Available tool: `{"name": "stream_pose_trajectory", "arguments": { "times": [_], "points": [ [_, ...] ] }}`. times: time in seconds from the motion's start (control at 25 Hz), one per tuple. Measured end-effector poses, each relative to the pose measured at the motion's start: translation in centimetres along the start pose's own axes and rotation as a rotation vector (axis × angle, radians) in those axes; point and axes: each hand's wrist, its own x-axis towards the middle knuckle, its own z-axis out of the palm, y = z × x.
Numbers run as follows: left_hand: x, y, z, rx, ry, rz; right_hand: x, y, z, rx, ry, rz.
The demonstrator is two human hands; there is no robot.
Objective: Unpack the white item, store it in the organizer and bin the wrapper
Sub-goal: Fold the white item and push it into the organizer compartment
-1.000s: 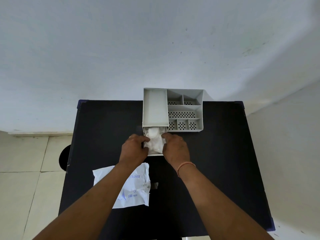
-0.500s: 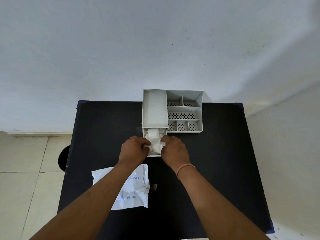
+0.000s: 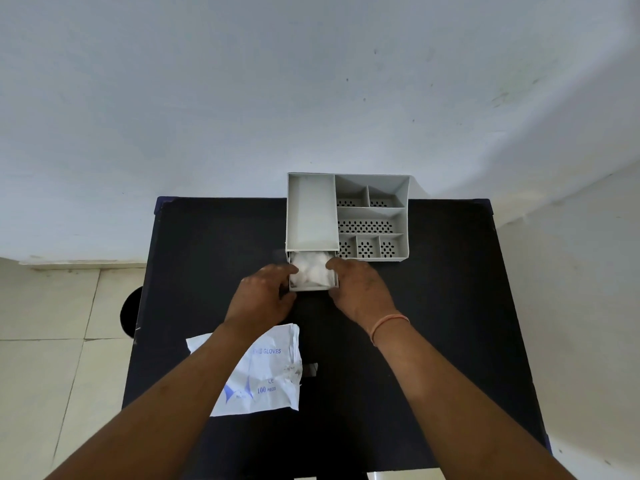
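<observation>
The white organizer (image 3: 372, 213) stands at the far edge of the black table (image 3: 440, 306). Its small drawer (image 3: 309, 288) sticks out of the front left, and the crumpled white item (image 3: 310, 271) lies inside it. My left hand (image 3: 263, 296) grips the drawer's left side. On the right side sits my right hand (image 3: 360, 292), its fingertips at the edge of the white item. The empty white wrapper (image 3: 270, 372), printed "GLOVES" in blue, lies flat on the table, partly under my left forearm.
A small torn scrap (image 3: 311, 368) lies next to the wrapper. The organizer's perforated compartments (image 3: 367, 226) hold nothing. A dark round object (image 3: 131, 310) shows on the tiled floor left of the table. A pale wall rises right behind the table.
Both hands have moved away from me and the drawer has slid partway back into the organizer. Less of the white item shows. The wrapper has not moved.
</observation>
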Motion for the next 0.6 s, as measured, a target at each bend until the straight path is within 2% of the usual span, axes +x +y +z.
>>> {"name": "stream_pose_trajectory", "arguments": {
  "times": [0.16,0.6],
  "points": [
    [1.8,0.9,-0.3,-0.035,0.09,-0.049,1.3,-0.3,0.2,0.008,0.2,0.014],
    [4.2,1.0,-0.3,-0.005,0.086,-0.11,2.6,-0.1,0.2,-0.081,0.323,0.025]
  ]
}}
